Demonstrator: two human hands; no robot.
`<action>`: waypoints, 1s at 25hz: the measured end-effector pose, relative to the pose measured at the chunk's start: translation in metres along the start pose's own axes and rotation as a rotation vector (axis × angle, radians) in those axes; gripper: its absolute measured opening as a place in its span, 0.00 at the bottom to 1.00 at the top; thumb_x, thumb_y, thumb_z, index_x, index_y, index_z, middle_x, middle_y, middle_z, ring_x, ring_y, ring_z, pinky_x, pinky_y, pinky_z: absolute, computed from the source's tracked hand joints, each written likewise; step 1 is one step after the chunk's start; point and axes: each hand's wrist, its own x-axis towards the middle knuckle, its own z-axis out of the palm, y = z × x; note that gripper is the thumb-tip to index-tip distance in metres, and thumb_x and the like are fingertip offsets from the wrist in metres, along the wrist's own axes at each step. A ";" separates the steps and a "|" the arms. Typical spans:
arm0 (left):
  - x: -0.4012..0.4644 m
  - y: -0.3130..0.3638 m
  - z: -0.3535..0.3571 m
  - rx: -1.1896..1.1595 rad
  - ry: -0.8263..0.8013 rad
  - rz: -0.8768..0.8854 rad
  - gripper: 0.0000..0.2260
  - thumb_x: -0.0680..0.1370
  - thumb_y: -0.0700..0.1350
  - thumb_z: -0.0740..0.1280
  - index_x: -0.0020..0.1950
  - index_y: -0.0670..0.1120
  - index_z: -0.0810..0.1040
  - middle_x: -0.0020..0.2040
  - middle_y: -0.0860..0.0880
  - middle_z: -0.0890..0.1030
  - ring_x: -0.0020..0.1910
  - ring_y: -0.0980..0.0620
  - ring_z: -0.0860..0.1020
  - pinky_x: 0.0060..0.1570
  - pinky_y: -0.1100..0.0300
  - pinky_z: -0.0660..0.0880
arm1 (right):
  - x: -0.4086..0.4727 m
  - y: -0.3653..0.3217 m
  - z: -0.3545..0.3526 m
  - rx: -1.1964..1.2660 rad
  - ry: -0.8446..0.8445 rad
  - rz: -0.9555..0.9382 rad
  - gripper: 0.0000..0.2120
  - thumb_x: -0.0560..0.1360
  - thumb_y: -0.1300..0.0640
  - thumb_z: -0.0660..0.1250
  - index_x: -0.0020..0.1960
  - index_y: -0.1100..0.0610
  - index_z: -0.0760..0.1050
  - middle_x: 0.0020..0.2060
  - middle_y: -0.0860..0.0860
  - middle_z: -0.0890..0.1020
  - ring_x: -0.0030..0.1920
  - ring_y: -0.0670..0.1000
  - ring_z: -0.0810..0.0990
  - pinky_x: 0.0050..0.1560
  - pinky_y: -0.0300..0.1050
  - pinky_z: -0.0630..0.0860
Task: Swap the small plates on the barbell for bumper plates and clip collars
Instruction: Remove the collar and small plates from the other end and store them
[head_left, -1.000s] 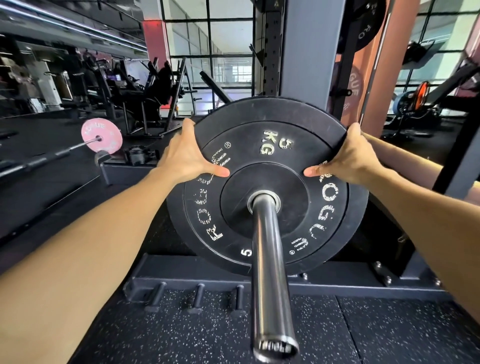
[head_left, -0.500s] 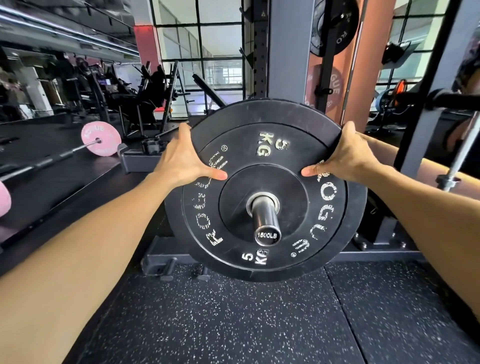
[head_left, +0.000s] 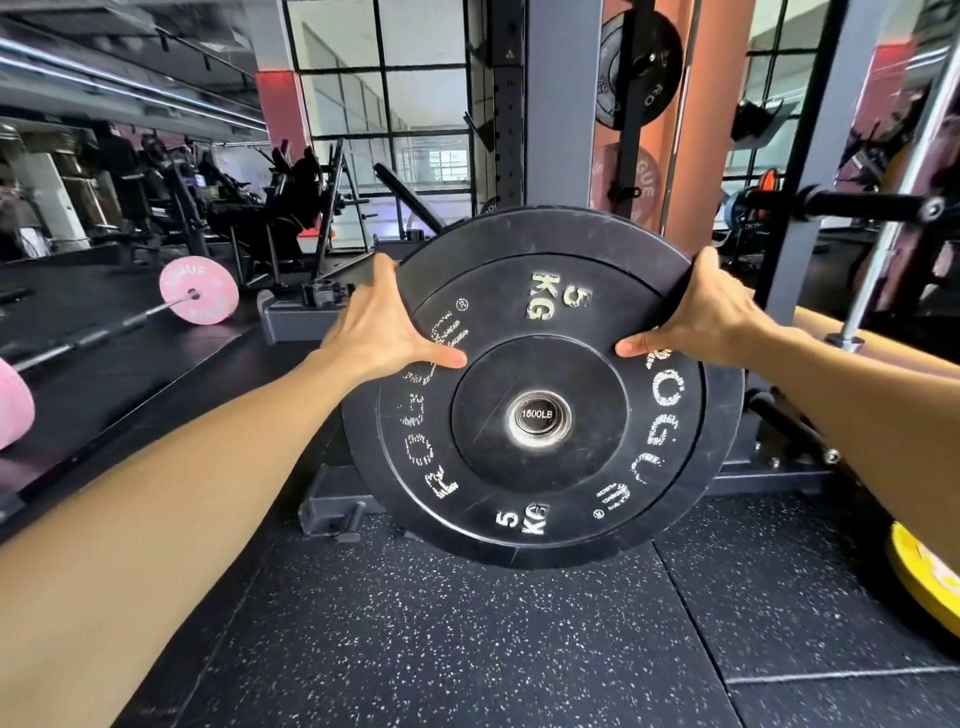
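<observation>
A black 5 kg bumper plate (head_left: 540, 483) with white lettering faces me at the centre. The barbell sleeve end (head_left: 537, 414), marked 1500LB, sits flush in its centre hole. My left hand (head_left: 382, 325) grips the plate's upper left rim, thumb on the face and fingers behind. On the upper right rim my right hand (head_left: 706, 317) grips the same way. A second black plate (head_left: 724, 415) shows just behind the first one.
A grey rack upright (head_left: 558, 104) rises behind the plate, with black plates (head_left: 641, 67) stored higher up. A yellow plate (head_left: 919, 582) lies on the speckled floor at the right. At the left, a pink plate (head_left: 200, 291) sits on another barbell.
The plate has slid outward along the sleeve towards me, from well down the bar to its very end. Both hands kept their grip on the rim.
</observation>
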 end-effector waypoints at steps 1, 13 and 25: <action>-0.005 0.001 -0.004 0.014 -0.013 0.002 0.59 0.47 0.70 0.80 0.69 0.51 0.55 0.63 0.43 0.73 0.61 0.41 0.74 0.56 0.38 0.75 | -0.006 -0.002 -0.004 -0.007 -0.016 0.000 0.48 0.50 0.40 0.84 0.54 0.57 0.57 0.55 0.58 0.74 0.61 0.61 0.73 0.49 0.47 0.66; 0.041 0.064 -0.123 0.091 0.098 0.182 0.62 0.46 0.72 0.79 0.70 0.47 0.57 0.57 0.42 0.76 0.57 0.39 0.75 0.56 0.45 0.74 | 0.037 -0.052 -0.103 -0.098 0.082 -0.139 0.57 0.47 0.29 0.77 0.63 0.61 0.60 0.59 0.60 0.74 0.61 0.61 0.74 0.50 0.50 0.71; 0.227 0.201 -0.278 0.091 0.092 0.140 0.53 0.46 0.72 0.79 0.60 0.50 0.58 0.56 0.43 0.76 0.55 0.42 0.74 0.54 0.43 0.75 | 0.242 -0.164 -0.286 -0.079 0.026 -0.222 0.47 0.52 0.34 0.79 0.55 0.59 0.59 0.50 0.54 0.72 0.50 0.55 0.70 0.47 0.48 0.67</action>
